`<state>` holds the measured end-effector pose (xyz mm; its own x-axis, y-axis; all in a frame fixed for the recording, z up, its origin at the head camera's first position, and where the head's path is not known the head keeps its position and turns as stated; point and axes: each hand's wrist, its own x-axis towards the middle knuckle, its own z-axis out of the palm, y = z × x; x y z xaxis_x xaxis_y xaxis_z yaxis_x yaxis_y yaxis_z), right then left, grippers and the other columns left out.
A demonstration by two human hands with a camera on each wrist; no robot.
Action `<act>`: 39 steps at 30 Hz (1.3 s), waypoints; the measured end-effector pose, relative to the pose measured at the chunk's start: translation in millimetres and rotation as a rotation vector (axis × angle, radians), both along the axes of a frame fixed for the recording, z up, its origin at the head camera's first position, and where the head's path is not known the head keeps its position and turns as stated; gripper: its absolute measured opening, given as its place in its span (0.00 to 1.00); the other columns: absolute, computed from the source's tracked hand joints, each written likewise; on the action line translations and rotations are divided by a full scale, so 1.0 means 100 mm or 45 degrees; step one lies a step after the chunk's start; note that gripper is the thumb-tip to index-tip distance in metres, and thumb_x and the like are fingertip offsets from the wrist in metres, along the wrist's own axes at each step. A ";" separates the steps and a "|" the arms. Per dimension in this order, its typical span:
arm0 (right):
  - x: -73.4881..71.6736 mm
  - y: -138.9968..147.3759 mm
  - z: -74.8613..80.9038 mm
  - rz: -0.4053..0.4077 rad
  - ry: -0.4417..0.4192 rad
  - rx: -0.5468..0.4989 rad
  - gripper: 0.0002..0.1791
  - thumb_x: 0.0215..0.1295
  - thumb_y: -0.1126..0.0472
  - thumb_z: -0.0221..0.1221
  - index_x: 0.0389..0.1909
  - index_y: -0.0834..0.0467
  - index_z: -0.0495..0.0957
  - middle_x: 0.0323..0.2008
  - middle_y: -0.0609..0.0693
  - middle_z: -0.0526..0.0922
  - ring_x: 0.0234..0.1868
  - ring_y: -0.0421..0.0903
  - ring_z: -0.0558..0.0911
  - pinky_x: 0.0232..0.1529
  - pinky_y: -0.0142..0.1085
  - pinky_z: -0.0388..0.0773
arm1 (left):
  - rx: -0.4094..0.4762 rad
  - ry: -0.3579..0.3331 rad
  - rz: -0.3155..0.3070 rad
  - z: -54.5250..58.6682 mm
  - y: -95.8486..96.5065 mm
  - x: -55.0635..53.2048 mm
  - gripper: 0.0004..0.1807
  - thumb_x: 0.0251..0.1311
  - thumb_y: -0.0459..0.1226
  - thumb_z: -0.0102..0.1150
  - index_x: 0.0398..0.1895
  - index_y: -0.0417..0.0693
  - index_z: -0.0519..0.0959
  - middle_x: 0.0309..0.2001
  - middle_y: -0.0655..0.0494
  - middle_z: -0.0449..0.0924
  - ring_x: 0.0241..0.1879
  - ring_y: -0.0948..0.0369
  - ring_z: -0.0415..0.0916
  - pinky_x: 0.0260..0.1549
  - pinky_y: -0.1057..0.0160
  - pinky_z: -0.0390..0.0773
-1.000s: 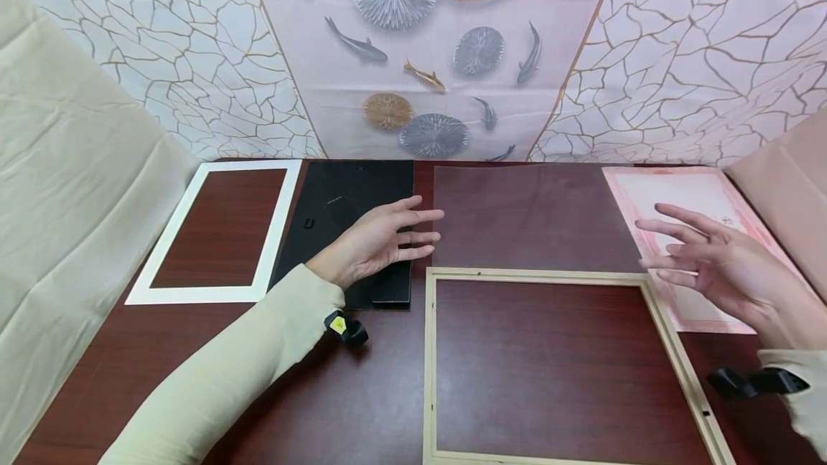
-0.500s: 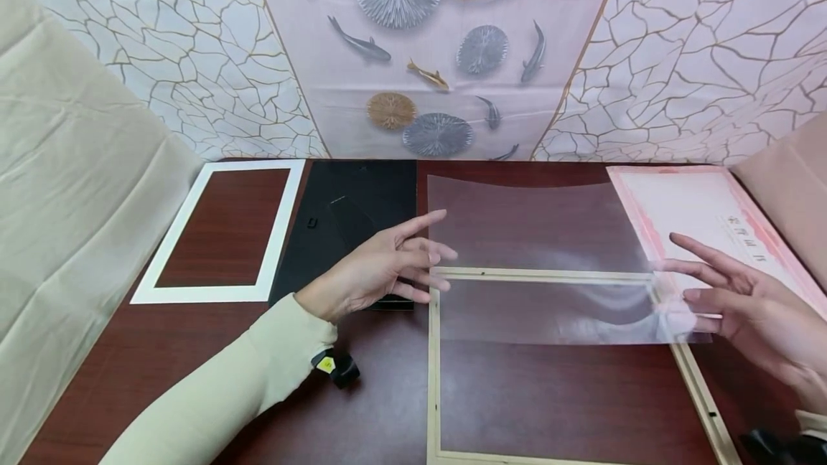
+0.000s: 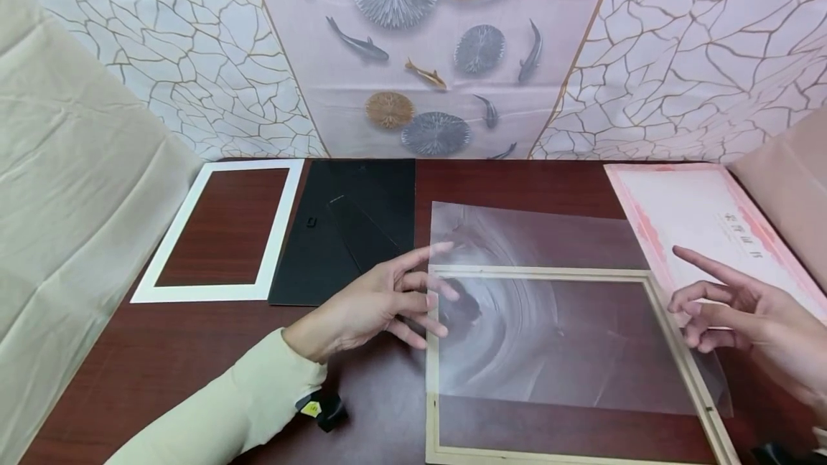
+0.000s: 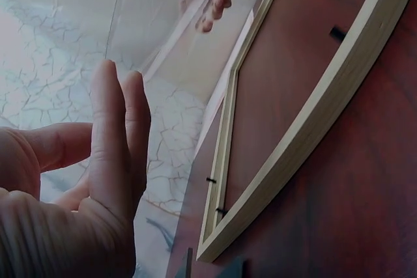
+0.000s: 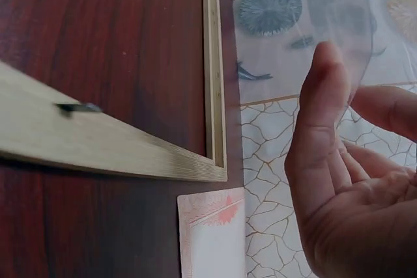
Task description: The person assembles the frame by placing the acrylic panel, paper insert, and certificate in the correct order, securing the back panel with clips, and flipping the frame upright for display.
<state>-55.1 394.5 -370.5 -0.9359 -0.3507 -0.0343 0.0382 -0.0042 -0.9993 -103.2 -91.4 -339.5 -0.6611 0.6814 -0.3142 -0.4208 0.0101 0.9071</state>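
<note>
A clear plastic sheet (image 3: 517,350) hangs tilted over the light wooden picture frame (image 3: 549,273), overlapping its far part. My left hand (image 3: 381,300) holds the sheet's left edge, fingers spread and some seen through the plastic. At the opposite edge, my right hand (image 3: 749,314) pinches the sheet between thumb and curled fingers, its index finger pointing out. In the right wrist view, the right hand (image 5: 352,174) has the sheet between thumb and fingers. The left wrist view shows the left hand (image 4: 98,174) raised beside the wooden frame (image 4: 293,135), fingertips at the sheet's edge.
A white mat border (image 3: 145,293) lies at the far left of the dark red table (image 3: 161,350). Beside it lies a black backing board (image 3: 323,250) with a stand flap. A pink-bordered certificate (image 3: 698,214) lies at the right. Patterned cloth (image 3: 420,63) rises behind.
The clear sheet was lying behind the frame; both hands took hold of it, lifted it and brought it nearer, over the frame. The frame, mat border and backing board stayed put.
</note>
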 end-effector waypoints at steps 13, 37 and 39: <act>0.13 -0.03 -0.10 -0.113 0.021 0.212 0.42 0.73 0.83 0.47 0.73 0.35 0.71 0.41 0.43 0.86 0.29 0.42 0.84 0.27 0.34 0.83 | -0.083 0.090 0.007 -0.17 0.00 0.33 0.45 0.72 0.23 0.53 0.86 0.59 0.48 0.49 0.38 0.79 0.34 0.56 0.88 0.34 0.50 0.89; 0.19 -0.21 -0.10 -0.156 -0.140 0.896 0.36 0.79 0.72 0.51 0.82 0.48 0.57 0.32 0.40 0.81 0.25 0.41 0.79 0.25 0.37 0.83 | -0.307 0.267 -0.032 -0.29 0.16 0.36 0.48 0.70 0.22 0.54 0.86 0.54 0.43 0.37 0.43 0.78 0.26 0.60 0.83 0.29 0.58 0.88; 0.17 -0.23 -0.08 -0.148 -0.154 0.980 0.35 0.79 0.70 0.50 0.82 0.67 0.50 0.32 0.41 0.81 0.25 0.41 0.80 0.26 0.38 0.83 | -0.346 0.312 -0.034 -0.30 0.17 0.36 0.48 0.70 0.22 0.54 0.86 0.53 0.43 0.36 0.44 0.78 0.25 0.60 0.83 0.28 0.58 0.88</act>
